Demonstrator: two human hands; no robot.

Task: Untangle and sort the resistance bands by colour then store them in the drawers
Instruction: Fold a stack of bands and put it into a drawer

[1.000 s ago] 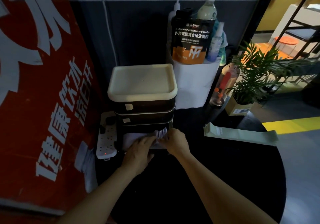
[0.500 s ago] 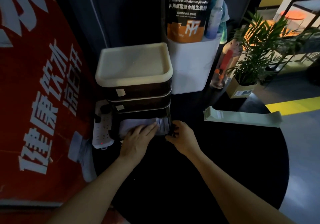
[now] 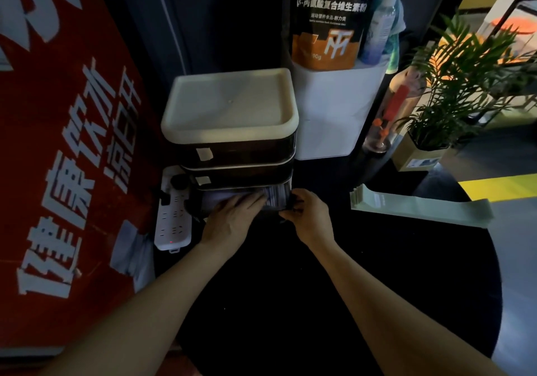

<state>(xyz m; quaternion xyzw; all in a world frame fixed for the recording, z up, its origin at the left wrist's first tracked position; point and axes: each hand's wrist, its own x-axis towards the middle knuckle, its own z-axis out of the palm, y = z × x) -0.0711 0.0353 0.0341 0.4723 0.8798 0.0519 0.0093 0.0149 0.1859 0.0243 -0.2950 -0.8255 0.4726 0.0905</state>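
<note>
Dim room, round black table (image 3: 290, 303). Left hand (image 3: 232, 218) flat, fingers (image 3: 252, 200) straight and together, pressing pale folded bands (image 3: 220, 197) in bottom drawer (image 3: 279, 198) of three-drawer unit (image 3: 232, 120). Right hand (image 3: 308, 216) fingertips curled on drawer's front right corner. Green bands (image 3: 418, 208) stacked right of hands.

Both hands (image 3: 270, 216) forward, close together

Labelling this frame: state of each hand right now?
Left hand: open, fingers laid flat on the pale bands in the bottom drawer.
Right hand: fingers curled at the drawer's front right corner, apparently gripping it.
</note>
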